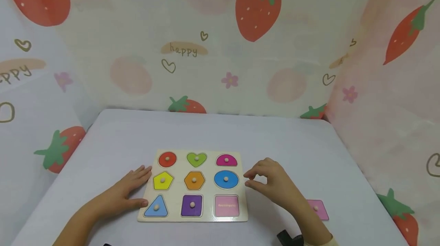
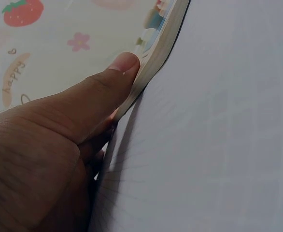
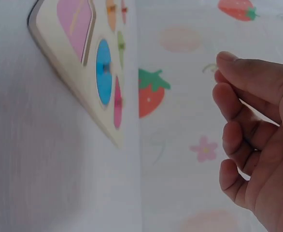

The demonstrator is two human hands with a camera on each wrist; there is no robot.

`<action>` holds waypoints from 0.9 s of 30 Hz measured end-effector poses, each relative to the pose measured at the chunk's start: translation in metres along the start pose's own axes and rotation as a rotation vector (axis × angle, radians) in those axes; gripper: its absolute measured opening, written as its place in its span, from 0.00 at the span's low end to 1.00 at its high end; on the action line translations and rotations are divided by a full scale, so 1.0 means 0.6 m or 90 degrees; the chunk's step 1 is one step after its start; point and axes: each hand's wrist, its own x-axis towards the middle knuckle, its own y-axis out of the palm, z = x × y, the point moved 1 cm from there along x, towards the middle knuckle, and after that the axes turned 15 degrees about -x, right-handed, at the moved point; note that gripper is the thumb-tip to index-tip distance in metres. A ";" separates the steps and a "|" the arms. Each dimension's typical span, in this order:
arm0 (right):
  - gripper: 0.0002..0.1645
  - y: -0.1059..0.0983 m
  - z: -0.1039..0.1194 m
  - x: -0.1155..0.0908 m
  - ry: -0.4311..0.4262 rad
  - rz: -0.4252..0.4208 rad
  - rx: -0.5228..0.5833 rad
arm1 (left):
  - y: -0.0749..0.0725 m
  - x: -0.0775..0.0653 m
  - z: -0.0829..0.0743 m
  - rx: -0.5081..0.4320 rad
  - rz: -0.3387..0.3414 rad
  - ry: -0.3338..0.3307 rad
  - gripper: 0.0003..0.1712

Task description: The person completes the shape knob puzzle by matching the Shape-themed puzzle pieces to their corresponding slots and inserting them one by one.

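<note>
A wooden shape puzzle board (image 1: 209, 185) lies on the table, with knobbed pieces in its slots. The bottom right slot (image 1: 227, 211) shows a pink printed rectangle and no knob. My left hand (image 1: 128, 188) rests at the board's left side, its thumb (image 2: 124, 63) touching the edge. Right of the board, my right hand (image 1: 271, 181) is raised near the blue oval piece (image 1: 232, 179). Its fingers are loosely bent, thumb and index apart, and nothing is between them in the right wrist view. A pink rectangle piece (image 1: 321, 211) lies beside the right forearm, partly hidden by it.
White cloth covers the table (image 1: 220, 133). A strawberry-print curtain (image 1: 220, 20) stands behind it and along both sides. A black object (image 1: 288, 238) shows at the front edge under the right forearm.
</note>
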 end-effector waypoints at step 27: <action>0.17 -0.090 -0.140 -0.148 0.102 -0.117 -0.084 | -0.002 -0.003 0.006 0.012 0.003 0.007 0.57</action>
